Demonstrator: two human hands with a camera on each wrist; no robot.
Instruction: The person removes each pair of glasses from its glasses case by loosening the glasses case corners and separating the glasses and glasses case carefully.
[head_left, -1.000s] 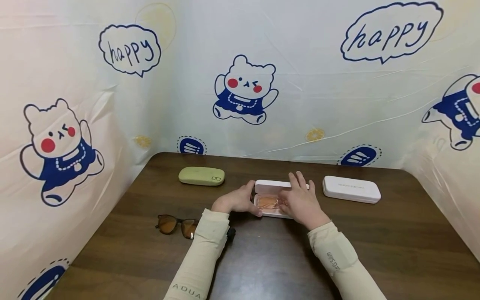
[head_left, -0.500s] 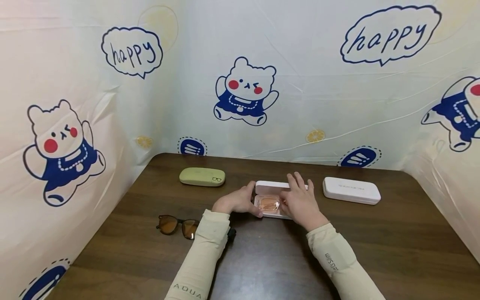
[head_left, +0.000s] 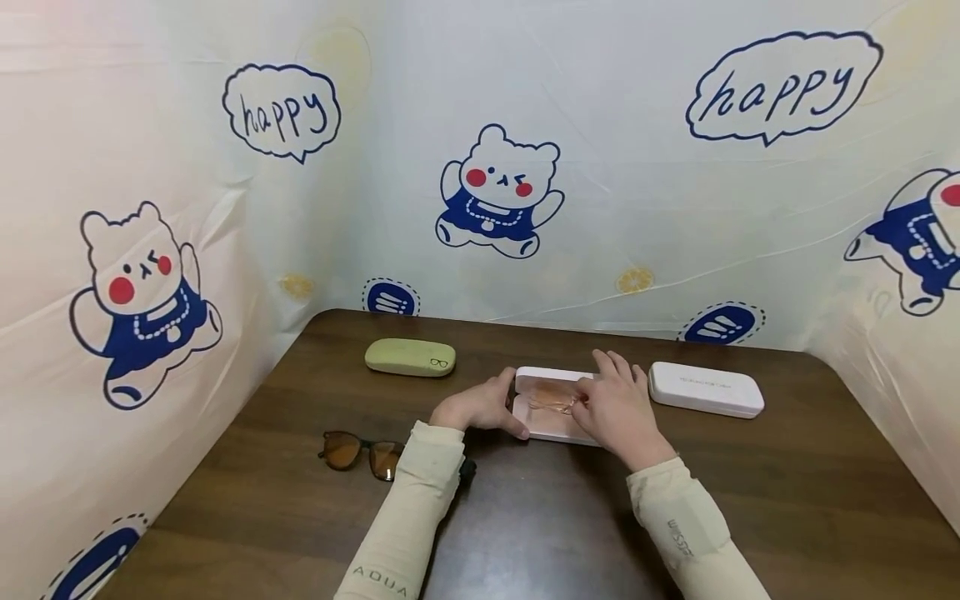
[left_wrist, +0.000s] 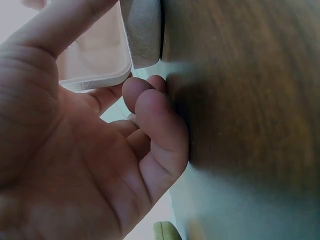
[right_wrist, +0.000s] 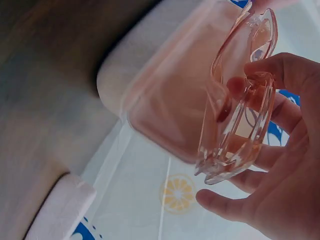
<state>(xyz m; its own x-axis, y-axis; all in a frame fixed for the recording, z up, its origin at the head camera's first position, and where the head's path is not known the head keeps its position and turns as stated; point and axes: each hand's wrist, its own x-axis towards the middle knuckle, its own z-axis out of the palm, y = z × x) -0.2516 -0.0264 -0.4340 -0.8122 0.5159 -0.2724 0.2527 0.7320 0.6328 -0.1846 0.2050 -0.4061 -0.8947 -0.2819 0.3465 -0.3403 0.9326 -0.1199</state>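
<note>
An open white glasses case (head_left: 561, 428) with pink lining stands mid-table, its lid raised at the back. My left hand (head_left: 486, 406) grips its left end, thumb at the front corner and fingers behind; the left wrist view shows the thumb over the case rim (left_wrist: 102, 80). My right hand (head_left: 621, 412) pinches a pair of glasses with a clear, orange-pink frame (right_wrist: 215, 120) between thumb and index finger. Other right fingers spread around the raised lid. In the right wrist view, the glasses are folded and tilted up in front of the pink lining (right_wrist: 172, 110).
Brown-lensed sunglasses (head_left: 342, 451) lie at the left, partly behind the left sleeve (head_left: 408, 508). A green glasses case (head_left: 409, 357) sits at the back left. To the right stands a closed white glasses case (head_left: 707, 389). Printed cloth (head_left: 600, 208) surrounds the wooden table (head_left: 540, 533).
The glasses have risen and tilted up from the case floor with the right hand, which has shifted slightly. The left hand stays at the case's end. The head view has moved a little.
</note>
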